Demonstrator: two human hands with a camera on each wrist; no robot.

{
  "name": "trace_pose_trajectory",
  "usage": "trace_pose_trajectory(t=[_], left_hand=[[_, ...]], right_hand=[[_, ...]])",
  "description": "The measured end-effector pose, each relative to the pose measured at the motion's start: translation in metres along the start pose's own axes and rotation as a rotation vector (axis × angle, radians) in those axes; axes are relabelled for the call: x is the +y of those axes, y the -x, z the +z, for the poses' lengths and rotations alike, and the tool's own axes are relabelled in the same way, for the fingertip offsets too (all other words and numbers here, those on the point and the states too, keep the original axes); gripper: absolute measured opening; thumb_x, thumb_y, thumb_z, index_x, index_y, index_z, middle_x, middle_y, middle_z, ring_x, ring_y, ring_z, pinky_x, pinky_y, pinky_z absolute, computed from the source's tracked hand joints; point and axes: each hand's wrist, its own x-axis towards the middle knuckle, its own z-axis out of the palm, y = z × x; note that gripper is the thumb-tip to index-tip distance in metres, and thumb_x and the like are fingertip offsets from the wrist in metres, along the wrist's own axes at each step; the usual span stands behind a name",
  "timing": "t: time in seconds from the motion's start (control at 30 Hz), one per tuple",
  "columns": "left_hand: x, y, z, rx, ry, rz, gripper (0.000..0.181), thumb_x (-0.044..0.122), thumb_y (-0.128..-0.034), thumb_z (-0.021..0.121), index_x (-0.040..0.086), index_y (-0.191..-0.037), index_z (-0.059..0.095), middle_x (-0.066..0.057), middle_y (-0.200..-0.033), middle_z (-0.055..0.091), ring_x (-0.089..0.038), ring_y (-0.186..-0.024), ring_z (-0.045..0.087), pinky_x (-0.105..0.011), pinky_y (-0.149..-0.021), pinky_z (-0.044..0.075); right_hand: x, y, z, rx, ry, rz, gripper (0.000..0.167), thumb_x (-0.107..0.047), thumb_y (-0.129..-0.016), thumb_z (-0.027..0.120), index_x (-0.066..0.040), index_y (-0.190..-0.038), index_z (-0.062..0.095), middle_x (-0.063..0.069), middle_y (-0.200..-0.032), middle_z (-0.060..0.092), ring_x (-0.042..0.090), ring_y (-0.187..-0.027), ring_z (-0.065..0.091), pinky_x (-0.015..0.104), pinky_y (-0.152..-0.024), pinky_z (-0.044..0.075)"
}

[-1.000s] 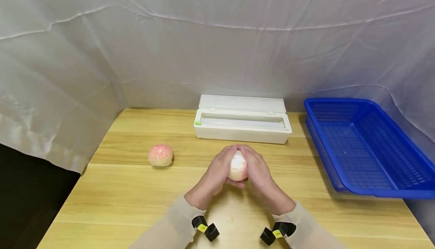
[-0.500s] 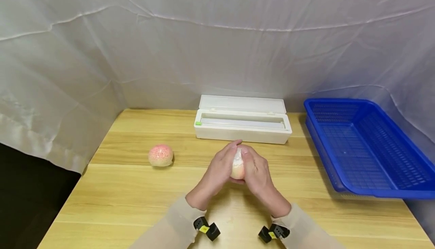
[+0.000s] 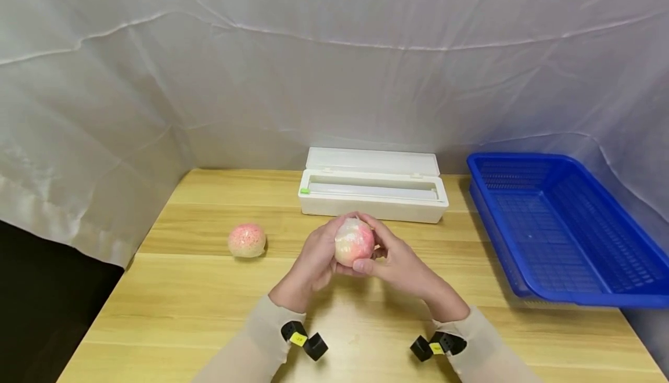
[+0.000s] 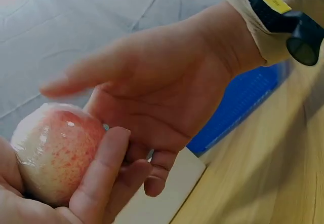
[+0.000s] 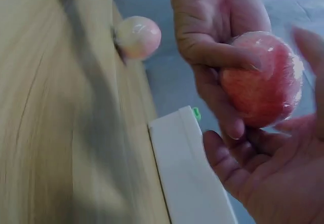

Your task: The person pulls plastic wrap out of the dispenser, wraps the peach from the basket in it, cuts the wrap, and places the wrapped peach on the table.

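Note:
A pink and cream peach (image 3: 354,244) in shiny clear plastic film is held above the table between both hands. My left hand (image 3: 316,255) grips it from the left, its fingers curled round the fruit in the right wrist view. Around the other side lies my right hand (image 3: 410,270), loosely spread, its thumb standing off the peach (image 4: 61,153) in the left wrist view. Whether its fingertips touch the underside I cannot tell. A second peach (image 3: 247,240), glossy as if wrapped too (image 5: 139,37), rests on the table to the left.
Behind the hands stands a long white cling film box (image 3: 373,206) with its lid open, a roll inside and a green tab at its left end. At right is a blue plastic basket (image 3: 522,255). Pale cloth (image 3: 334,81) hangs behind the wooden table (image 3: 209,313).
The hands have shifted slightly left and turned the peach, so more of its pink side shows. Both palms pressed round it earlier; the right hand has now loosened and spread away.

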Motion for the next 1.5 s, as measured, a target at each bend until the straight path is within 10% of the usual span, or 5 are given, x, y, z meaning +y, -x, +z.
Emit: trace_pose_trajectory(t=[0.4, 0.67, 0.93, 1.2, 1.5], left_hand=[[0.006, 0.002, 0.001, 0.042, -0.451, 0.132, 0.052, 0.046, -0.1129, 0.040, 0.005, -0.129, 0.067, -0.014, -0.099, 0.070, -0.017, -0.074, 0.068, -0.036, -0.061, 0.063], [0.001, 0.002, 0.002, 0.023, -0.325, 0.127, 0.050, 0.040, -0.1134, 0.038, 0.000, -0.120, 0.069, -0.012, -0.090, 0.069, -0.021, -0.065, 0.072, -0.049, -0.059, 0.065], [0.001, -0.001, -0.006, 0.088, -0.051, 0.002, 0.060, 0.052, -0.1094, 0.044, -0.002, -0.132, 0.056, -0.010, -0.099, 0.070, -0.018, -0.075, 0.076, -0.030, -0.058, 0.063], [0.004, -0.001, -0.004, 0.084, -0.249, 0.143, 0.049, 0.044, -0.1122, 0.042, 0.008, -0.141, 0.060, -0.012, -0.136, 0.060, -0.018, -0.107, 0.062, -0.028, -0.081, 0.060], [0.003, -0.002, -0.004, 0.079, 0.012, 0.032, 0.044, 0.035, -0.1086, 0.048, -0.005, -0.119, 0.062, -0.008, -0.095, 0.069, -0.017, -0.073, 0.076, -0.026, -0.060, 0.062]], right_hand=[[-0.009, 0.003, 0.013, 0.109, 0.270, 0.041, 0.079, -0.041, -0.092, 0.082, -0.026, -0.160, 0.045, 0.005, -0.138, 0.059, 0.017, -0.097, 0.054, 0.029, -0.077, 0.052], [-0.003, 0.004, 0.025, 0.209, 0.381, -0.048, 0.059, -0.038, -0.102, 0.071, -0.021, -0.155, 0.052, 0.006, -0.119, 0.060, 0.014, -0.091, 0.052, 0.027, -0.074, 0.049], [-0.005, 0.003, 0.023, 0.161, 0.333, -0.020, 0.100, -0.038, -0.077, 0.096, -0.017, -0.157, 0.040, 0.007, -0.138, 0.053, 0.017, -0.106, 0.054, 0.039, -0.085, 0.056], [-0.008, 0.003, 0.021, 0.237, 0.429, -0.026, 0.085, -0.038, -0.076, 0.096, -0.014, -0.145, 0.053, 0.007, -0.135, 0.058, 0.021, -0.114, 0.060, 0.044, -0.091, 0.056], [-0.007, 0.005, 0.018, 0.182, 0.426, -0.185, 0.099, -0.028, -0.076, 0.096, -0.017, -0.159, 0.043, 0.009, -0.140, 0.053, 0.018, -0.106, 0.057, 0.039, -0.082, 0.057]])
